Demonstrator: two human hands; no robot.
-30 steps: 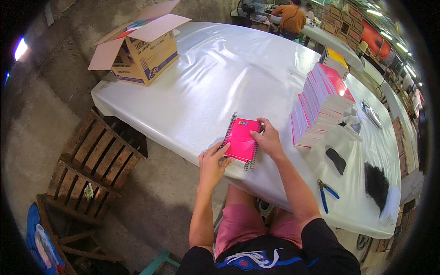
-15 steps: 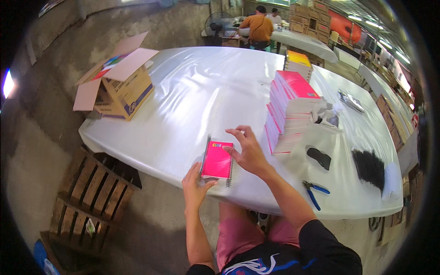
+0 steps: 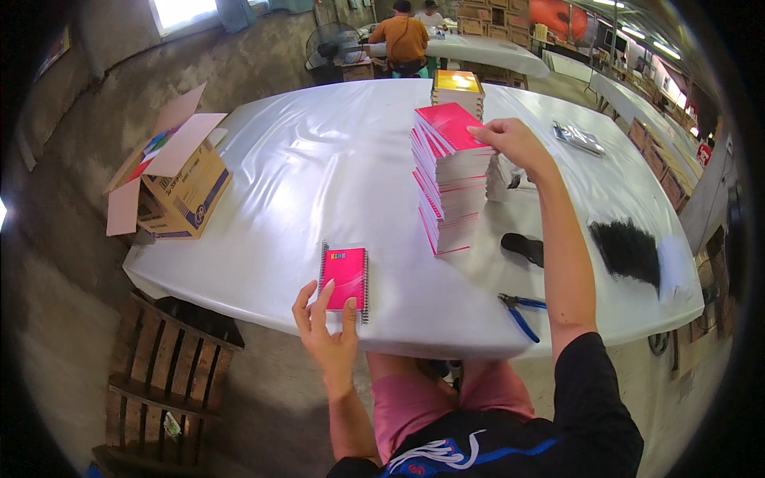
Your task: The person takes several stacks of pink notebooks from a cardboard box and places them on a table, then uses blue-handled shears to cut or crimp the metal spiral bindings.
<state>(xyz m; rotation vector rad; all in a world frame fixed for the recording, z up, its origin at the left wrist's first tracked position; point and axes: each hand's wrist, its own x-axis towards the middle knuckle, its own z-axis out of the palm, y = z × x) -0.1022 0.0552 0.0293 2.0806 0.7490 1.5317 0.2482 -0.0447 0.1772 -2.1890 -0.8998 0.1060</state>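
Observation:
Near the table's front edge lies a small pile of pink spiral notebooks, with wire coils showing along both long sides. My left hand is at its lower end, fingers apart, with the thumb and a fingertip touching the cover. Farther off to the right stands a tall, uneven stack of pink-covered pads; no coils can be made out on them. My right hand reaches to its top and pinches the right corner of the uppermost pink pad between thumb and fingers.
Behind the stack sit yellow-covered spiral notebooks. Blue-handled pliers, a black pouch-like item and a heap of black wire coils lie at right. An open carton stands at left; a wooden chair is below.
My right hand has left the small notebooks and reached up to the tall stack's top corner. My left hand stays by the notebooks, fingertips now over the cover. The view has shifted.

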